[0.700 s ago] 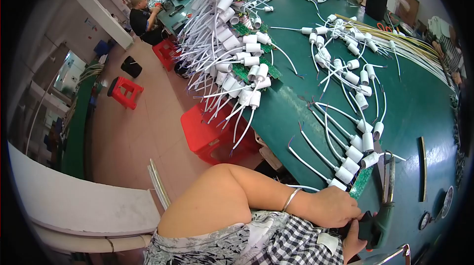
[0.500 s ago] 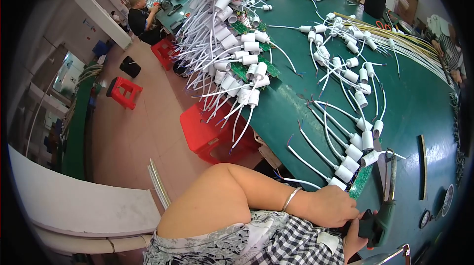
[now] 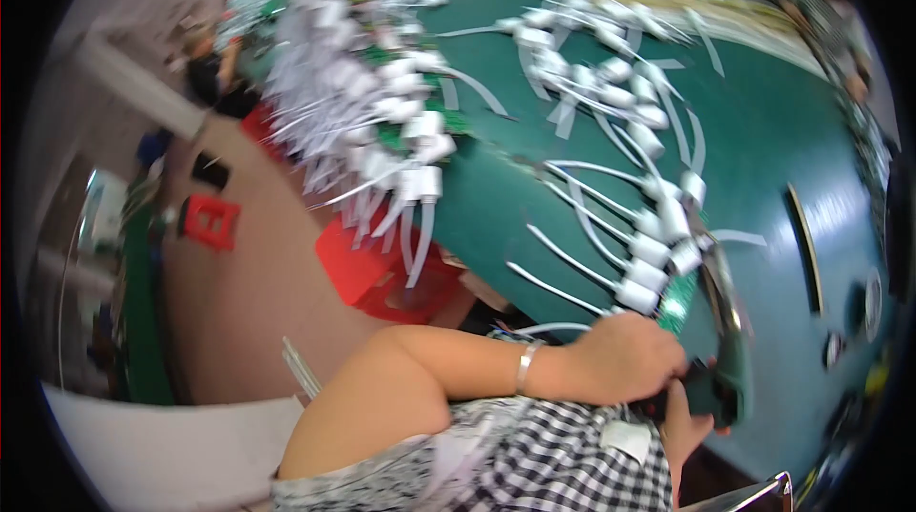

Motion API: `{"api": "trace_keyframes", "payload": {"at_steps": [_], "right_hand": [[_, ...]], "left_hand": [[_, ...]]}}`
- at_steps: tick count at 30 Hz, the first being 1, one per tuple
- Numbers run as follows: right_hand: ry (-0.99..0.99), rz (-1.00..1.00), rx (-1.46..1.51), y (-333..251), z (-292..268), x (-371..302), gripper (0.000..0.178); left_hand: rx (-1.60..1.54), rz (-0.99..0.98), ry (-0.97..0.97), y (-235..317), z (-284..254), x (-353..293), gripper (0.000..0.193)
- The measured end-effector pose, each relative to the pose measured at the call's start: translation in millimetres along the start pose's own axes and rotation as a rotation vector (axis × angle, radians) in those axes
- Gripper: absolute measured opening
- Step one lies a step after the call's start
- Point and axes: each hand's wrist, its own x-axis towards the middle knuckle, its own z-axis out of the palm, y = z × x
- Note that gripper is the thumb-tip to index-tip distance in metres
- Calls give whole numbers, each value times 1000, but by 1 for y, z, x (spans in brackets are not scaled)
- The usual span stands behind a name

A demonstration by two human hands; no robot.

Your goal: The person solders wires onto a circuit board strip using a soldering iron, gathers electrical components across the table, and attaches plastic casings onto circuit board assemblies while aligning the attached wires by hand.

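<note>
My left hand [image 3: 630, 359], a bracelet at its wrist, is closed beside the near end of a row of white lamp holders [image 3: 637, 292]. Whatever its fingers hold is hidden. Just below and right of it, my right hand [image 3: 682, 421] is wrapped round the dark grip of a green pistol-shaped tool, probably a soldering gun [image 3: 733, 374], whose metal front points away from me. A green circuit board strip [image 3: 676, 302] lies between the lamp holders and the tool. White cables [image 3: 563, 264] run left from the holders. Blur softens the picture.
A large heap of white lamp holders with cables [image 3: 324, 83] hangs over the left edge of the green table [image 3: 487, 197]. More lie farther back. A dark narrow strip [image 3: 804, 250] is at right. Red stools [image 3: 358, 273] stand left of the table; another person [image 3: 210, 68] sits far left.
The view has shifted, so the table and its contents appear farther up and left. Both hands stay close together by the green tool; their grip looks much the same.
</note>
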Motion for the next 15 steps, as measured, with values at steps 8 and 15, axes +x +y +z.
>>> {"api": "trace_keyframes", "payload": {"at_steps": [8, 15], "right_hand": [[-238, 5, 137, -5, -16, -2, 47], [-99, -50, 5, 10, -74, -24, 34]], "left_hand": [[122, -164, -107, -23, -9, -14, 9], [308, -158, -122, -18, 0, -15, 10]]}}
